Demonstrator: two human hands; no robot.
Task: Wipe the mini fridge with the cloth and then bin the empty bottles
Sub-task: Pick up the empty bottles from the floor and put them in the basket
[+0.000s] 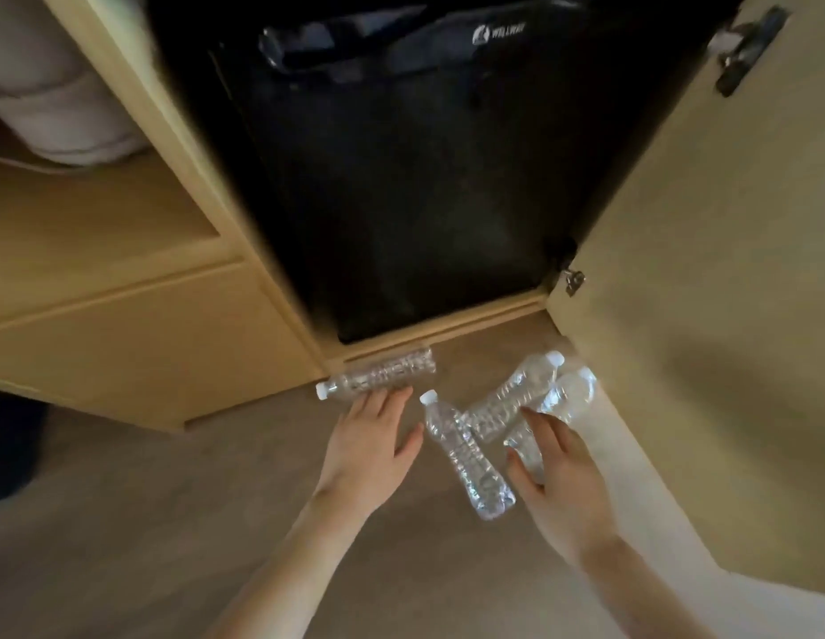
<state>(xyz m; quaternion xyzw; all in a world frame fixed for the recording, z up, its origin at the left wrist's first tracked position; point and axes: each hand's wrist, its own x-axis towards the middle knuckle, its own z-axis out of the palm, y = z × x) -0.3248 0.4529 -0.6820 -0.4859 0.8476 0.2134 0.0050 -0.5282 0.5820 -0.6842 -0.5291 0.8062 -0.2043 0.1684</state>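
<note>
Several clear empty plastic bottles with white caps lie on the floor in front of the black mini fridge [401, 177]. One bottle [378, 375] rests against the cabinet base at the left. Another bottle [465, 458] lies between my hands. Two more bottles [512, 398] [562, 398] lie crossed at the right, by the open door. My left hand [373, 435] is open, its fingertips touching the leftmost bottle. Over the lower end of the rightmost bottle hovers my right hand [558, 472], fingers spread and holding nothing. No cloth is in view.
The wooden cabinet door [705, 269] stands open at the right, close to the bottles. At the left are a drawer front [124, 329] and an open shelf with white fabric [55, 108]. A dark object [14, 445] stands on the floor at the far left.
</note>
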